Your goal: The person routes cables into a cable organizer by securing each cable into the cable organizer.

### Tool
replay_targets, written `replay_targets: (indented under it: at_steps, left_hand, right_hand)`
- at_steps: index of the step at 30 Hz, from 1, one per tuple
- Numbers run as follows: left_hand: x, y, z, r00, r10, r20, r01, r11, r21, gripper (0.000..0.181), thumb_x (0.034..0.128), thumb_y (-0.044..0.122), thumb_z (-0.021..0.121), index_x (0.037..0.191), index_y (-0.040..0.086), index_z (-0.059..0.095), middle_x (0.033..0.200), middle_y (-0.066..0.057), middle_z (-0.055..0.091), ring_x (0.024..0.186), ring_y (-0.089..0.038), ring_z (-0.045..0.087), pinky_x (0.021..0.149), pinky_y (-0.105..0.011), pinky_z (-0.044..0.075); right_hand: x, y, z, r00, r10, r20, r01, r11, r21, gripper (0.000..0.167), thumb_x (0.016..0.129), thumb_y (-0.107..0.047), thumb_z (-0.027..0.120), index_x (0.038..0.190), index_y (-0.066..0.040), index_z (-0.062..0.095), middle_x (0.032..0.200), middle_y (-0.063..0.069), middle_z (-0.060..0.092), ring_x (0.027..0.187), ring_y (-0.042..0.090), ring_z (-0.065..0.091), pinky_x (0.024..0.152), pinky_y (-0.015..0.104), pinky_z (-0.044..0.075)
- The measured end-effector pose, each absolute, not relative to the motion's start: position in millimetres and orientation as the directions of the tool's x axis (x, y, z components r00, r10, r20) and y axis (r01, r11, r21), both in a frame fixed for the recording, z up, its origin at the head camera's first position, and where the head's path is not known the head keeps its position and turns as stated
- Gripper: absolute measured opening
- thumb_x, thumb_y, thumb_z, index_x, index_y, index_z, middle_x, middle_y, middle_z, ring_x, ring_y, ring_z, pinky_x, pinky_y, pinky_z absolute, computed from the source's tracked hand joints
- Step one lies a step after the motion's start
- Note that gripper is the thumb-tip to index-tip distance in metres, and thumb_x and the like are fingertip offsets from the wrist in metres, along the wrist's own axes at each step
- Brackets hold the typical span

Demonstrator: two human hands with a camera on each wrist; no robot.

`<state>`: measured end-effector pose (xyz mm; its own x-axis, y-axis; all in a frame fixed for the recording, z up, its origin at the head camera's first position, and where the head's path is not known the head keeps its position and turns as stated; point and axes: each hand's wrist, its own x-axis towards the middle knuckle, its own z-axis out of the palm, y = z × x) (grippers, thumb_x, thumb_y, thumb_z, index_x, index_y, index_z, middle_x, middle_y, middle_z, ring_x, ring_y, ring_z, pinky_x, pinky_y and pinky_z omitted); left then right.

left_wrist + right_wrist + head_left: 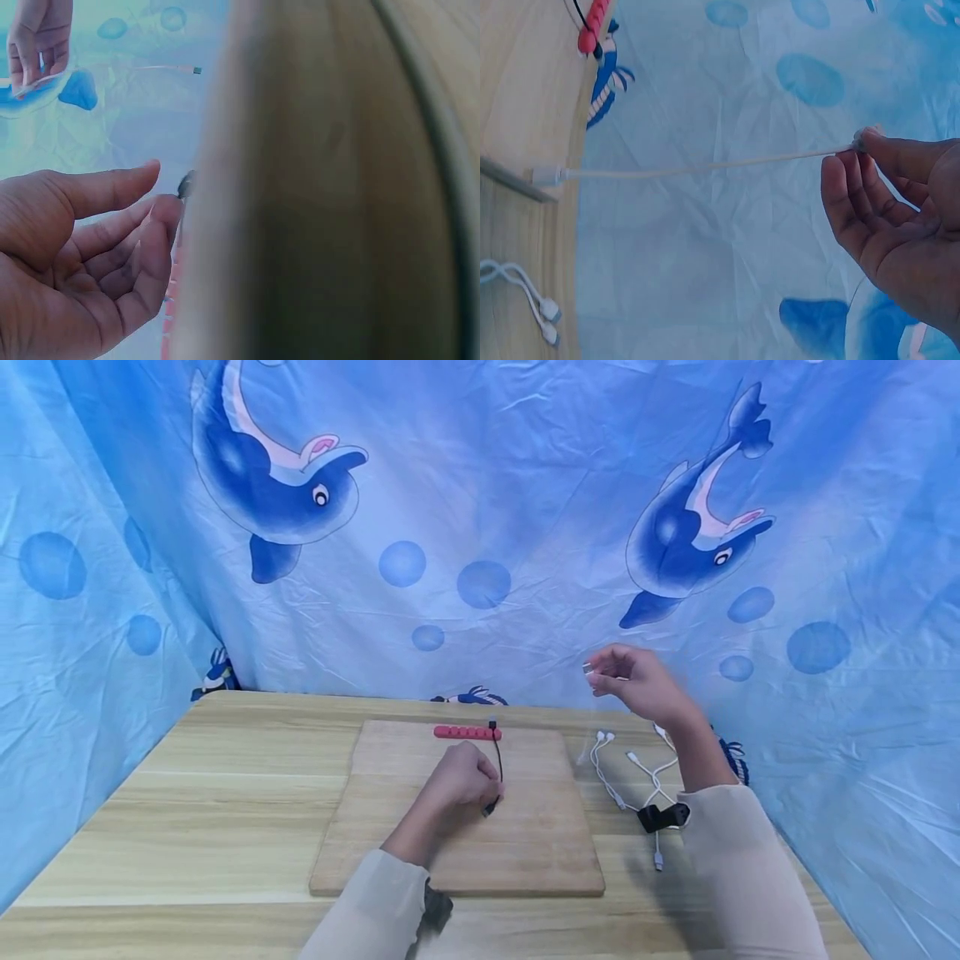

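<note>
My right hand [633, 681] is raised above the back right of the table and pinches one end of a short white charging cable [705, 166]. That cable hangs down, its other plug [547, 175] beside the board's edge in the right wrist view. Low over the wooden board, my left hand [465, 777] is beside a short black cable [500, 760]. Its thumb and forefinger stand apart in the left wrist view [90, 255], nothing visible between them. The black cable's upper end lies at a red cable holder [459, 732] with several slots.
The board [525, 852] lies on a wood-grain table [225, 793]. White multi-ended cables [611, 785] lie right of it, partly behind my right wrist. A blue dolphin-print curtain [480, 510] encloses the table's back and sides.
</note>
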<state>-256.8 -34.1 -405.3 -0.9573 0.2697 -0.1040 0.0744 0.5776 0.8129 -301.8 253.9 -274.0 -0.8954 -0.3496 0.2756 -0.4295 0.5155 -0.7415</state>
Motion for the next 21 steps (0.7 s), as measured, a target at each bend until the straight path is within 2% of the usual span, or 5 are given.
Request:
replay_targets:
  at_steps: [5,8,13,17,21]
  left_hand:
    - [-255.6,-34.9,-400.7,-0.954,0.280,-0.102,0.062,0.519,0.853,0.006,0.0876,0.015,0.081,0.085,0.013,0.076,0.087,-0.003,0.068,0.085,-0.023,0.062,0.070,-0.036,0.052]
    - [-257.0,-35.1,-399.2,-0.949,0.306,-0.071,0.095,0.493,0.865,0.005,0.0888,0.017,0.080,0.091,0.014,0.076,0.088,0.000,0.069,0.087,-0.021,0.064,0.076,-0.037,0.053]
    - [-259.9,-35.0,-397.2,-0.945,0.325,0.033,0.192,0.471,0.861,0.017,0.0896,0.021,0.081,0.102,0.010,0.078,0.088,0.005,0.071,0.089,-0.016,0.066,0.086,-0.039,0.055]
    - [-261.2,-35.1,-395.0,-0.932,0.340,0.129,0.276,0.427,0.861,0.028,0.0897,0.025,0.081,0.110,0.006,0.077,0.090,0.006,0.072,0.088,-0.013,0.067,0.088,-0.037,0.055]
    - [-262.5,-35.5,-394.3,-0.908,0.365,0.205,0.346,0.379,0.858,0.026,0.0902,0.024,0.081,0.109,0.006,0.076,0.090,0.005,0.073,0.085,-0.009,0.068,0.084,-0.033,0.056]
  right_hand:
    - [-297.2,235.6,-278.0,-0.875,-0.384,0.295,-0.464,0.492,-0.736,0.020,0.099,-0.003,0.066,0.118,0.002,0.064,0.101,0.018,0.069,0.089,0.034,0.071,0.079,0.030,0.059]
    - [-294.1,225.2,-281.5,-0.864,-0.400,0.307,-0.479,0.460,-0.748,0.019,0.098,-0.001,0.067,0.117,0.001,0.064,0.099,0.017,0.069,0.088,0.034,0.071,0.078,0.032,0.060]
    - [-290.0,208.7,-286.4,-0.845,-0.426,0.323,-0.499,0.410,-0.764,0.019,0.097,-0.002,0.068,0.116,-0.001,0.065,0.100,0.015,0.070,0.086,0.030,0.072,0.078,0.035,0.060]
    - [-287.2,197.4,-289.0,-0.835,-0.436,0.335,-0.504,0.365,-0.783,0.020,0.097,-0.003,0.069,0.116,-0.003,0.065,0.103,0.015,0.068,0.086,0.028,0.071,0.079,0.037,0.060]
    - [-286.1,187.0,-293.3,-0.828,-0.440,0.348,-0.501,0.301,-0.811,0.021,0.096,-0.002,0.069,0.117,-0.001,0.064,0.104,0.022,0.067,0.087,0.029,0.071,0.080,0.039,0.060]
